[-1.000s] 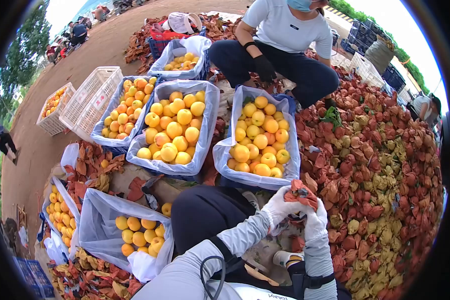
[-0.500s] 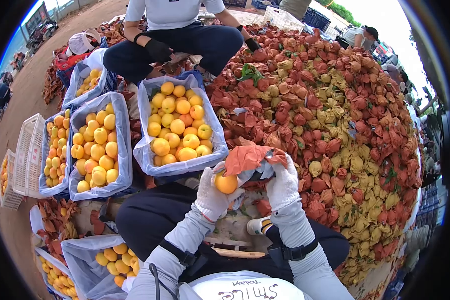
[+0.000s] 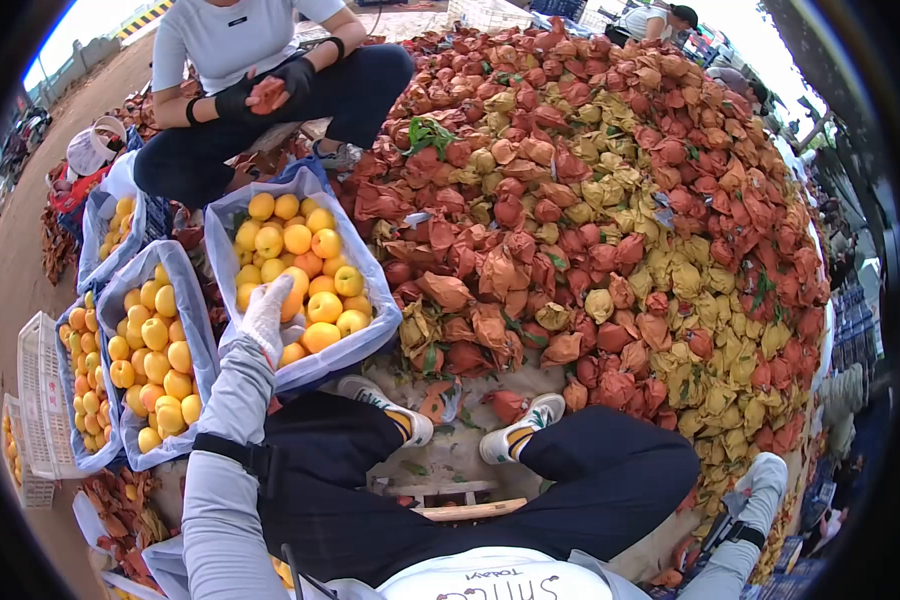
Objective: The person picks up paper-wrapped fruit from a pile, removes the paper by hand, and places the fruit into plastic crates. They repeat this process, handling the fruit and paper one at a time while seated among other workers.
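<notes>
My left hand [image 3: 263, 322], in a white knit glove, is closed around a yellow peach [image 3: 293, 289] over the crate of peaches [image 3: 385, 330] in front of me. The crate is lined with pale blue plastic, and loose yellow-orange peaches fill it. My right hand [image 3: 762, 480], also gloved, is stretched far out to the right beside the heap of paper-wrapped fruit [image 3: 610, 240]. Its thumb looks apart from the fingers, and no wrapper shows clearly in it.
More lined crates of peaches [image 3: 155, 360] stand at the left, beside a white plastic crate [image 3: 45, 390]. Across from me sits a person with black gloves [image 3: 265, 92]. Another person [image 3: 655, 22] bends behind the heap. Torn wrappers [image 3: 115, 510] lie at the lower left.
My left hand has carried the peach left to the crate. My right hand has swung far right, away from the orange wrapper it held. The person opposite has brought both hands together.
</notes>
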### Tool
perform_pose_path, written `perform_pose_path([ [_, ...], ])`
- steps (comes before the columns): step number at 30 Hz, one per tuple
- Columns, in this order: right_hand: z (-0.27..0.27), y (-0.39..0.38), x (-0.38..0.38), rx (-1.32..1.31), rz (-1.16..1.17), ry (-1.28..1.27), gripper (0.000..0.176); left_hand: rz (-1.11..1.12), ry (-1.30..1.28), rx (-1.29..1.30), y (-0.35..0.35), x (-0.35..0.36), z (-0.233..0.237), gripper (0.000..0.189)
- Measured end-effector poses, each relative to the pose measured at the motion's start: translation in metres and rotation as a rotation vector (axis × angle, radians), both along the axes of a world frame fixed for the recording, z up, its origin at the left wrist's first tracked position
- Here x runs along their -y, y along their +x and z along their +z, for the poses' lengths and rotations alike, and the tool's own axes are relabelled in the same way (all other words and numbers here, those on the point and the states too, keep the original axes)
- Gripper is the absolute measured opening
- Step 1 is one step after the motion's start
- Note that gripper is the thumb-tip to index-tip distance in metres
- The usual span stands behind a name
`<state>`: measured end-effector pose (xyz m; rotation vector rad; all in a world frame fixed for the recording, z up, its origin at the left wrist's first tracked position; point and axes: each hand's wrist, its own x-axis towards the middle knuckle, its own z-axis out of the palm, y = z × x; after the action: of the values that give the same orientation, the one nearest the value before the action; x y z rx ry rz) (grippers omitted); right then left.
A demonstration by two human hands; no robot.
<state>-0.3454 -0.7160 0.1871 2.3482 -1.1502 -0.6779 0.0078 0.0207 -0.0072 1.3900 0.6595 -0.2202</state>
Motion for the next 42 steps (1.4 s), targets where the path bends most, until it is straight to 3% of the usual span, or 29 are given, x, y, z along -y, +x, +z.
perform_pose_path([
  [1,0.009,-0.020,-0.004,-0.188,-0.072,0.081,0.050,-0.035,0.122,-0.029,0.005,-0.006,-0.008,0.057],
  [3,-0.019,-0.039,0.025,0.112,-0.274,0.081,0.072,-0.001,0.187,-0.071,0.014,-0.013,-0.029,0.059],
  [5,-0.041,-0.026,0.025,0.267,-0.172,0.085,0.055,-0.005,0.296,-0.035,0.019,-0.011,-0.043,0.062],
  [8,-0.045,0.046,0.006,0.367,0.056,0.141,0.056,0.006,0.407,-0.029,0.027,0.000,-0.061,0.064],
  [9,-0.034,0.086,-0.015,0.351,0.036,0.200,0.057,0.012,0.409,-0.001,0.031,-0.005,-0.075,0.065],
  [11,-0.054,0.140,-0.004,0.460,0.228,0.261,0.057,-0.034,0.518,0.128,0.047,-0.029,-0.121,0.064],
  [13,-0.073,0.203,0.000,0.508,0.238,0.396,0.052,-0.171,1.202,0.232,0.066,-0.035,-0.145,0.058],
  [15,-0.120,0.249,0.026,0.547,0.405,0.396,0.048,-0.214,1.036,0.403,0.051,0.044,-0.104,0.054],
  [17,-0.162,0.289,0.028,0.549,0.429,0.403,0.045,-0.446,1.113,0.612,0.038,0.103,-0.092,0.048],
  [19,-0.185,0.323,0.009,0.428,0.331,0.485,0.045,-0.560,1.053,0.615,0.020,0.170,-0.068,0.045],
  [21,-0.229,0.349,0.002,0.523,0.277,0.522,0.047,-0.676,1.045,0.636,0.007,0.209,-0.055,0.045],
  [25,-0.287,0.393,-0.002,0.509,-0.013,0.460,0.054,-0.790,1.061,0.683,-0.006,0.247,-0.062,0.042],
  [29,-0.341,0.397,0.039,0.665,0.130,0.383,0.034,-0.896,0.850,0.618,-0.010,0.256,-0.070,0.039],
  [30,-0.364,0.402,0.065,0.805,-0.022,0.561,0.028,-0.897,0.851,0.642,-0.009,0.258,-0.068,0.036],
  [32,-0.307,0.403,0.033,1.010,-0.332,0.970,0.014,-0.888,0.710,0.544,-0.009,0.266,-0.067,0.035],
  [33,-0.278,0.396,0.012,1.008,-0.328,0.974,0.014,-0.878,0.572,0.454,-0.012,0.267,-0.068,0.035],
  [34,-0.260,0.389,-0.004,0.933,-0.137,1.034,0.011,-0.872,0.510,0.403,-0.015,0.268,-0.077,0.033],
  [36,-0.234,0.369,-0.046,0.940,0.450,1.038,0.012,-0.757,0.076,0.135,-0.021,0.289,-0.053,0.028],
  [37,-0.222,0.357,-0.073,1.014,0.848,0.958,0.018,-0.693,-0.179,0.083,-0.022,0.297,-0.041,0.033],
  [39,-0.173,0.329,-0.145,0.911,1.082,0.979,0.024,-0.499,-0.789,-0.126,-0.029,0.304,-0.023,0.051],
  [41,-0.151,0.302,-0.203,0.622,1.290,1.068,0.023,-0.410,-1.121,-0.116,-0.037,0.307,0.008,0.056],
  [42,-0.149,0.292,-0.224,0.586,1.316,1.094,0.021,-0.419,-0.945,0.010,-0.041,0.298,-0.003,0.059],
])
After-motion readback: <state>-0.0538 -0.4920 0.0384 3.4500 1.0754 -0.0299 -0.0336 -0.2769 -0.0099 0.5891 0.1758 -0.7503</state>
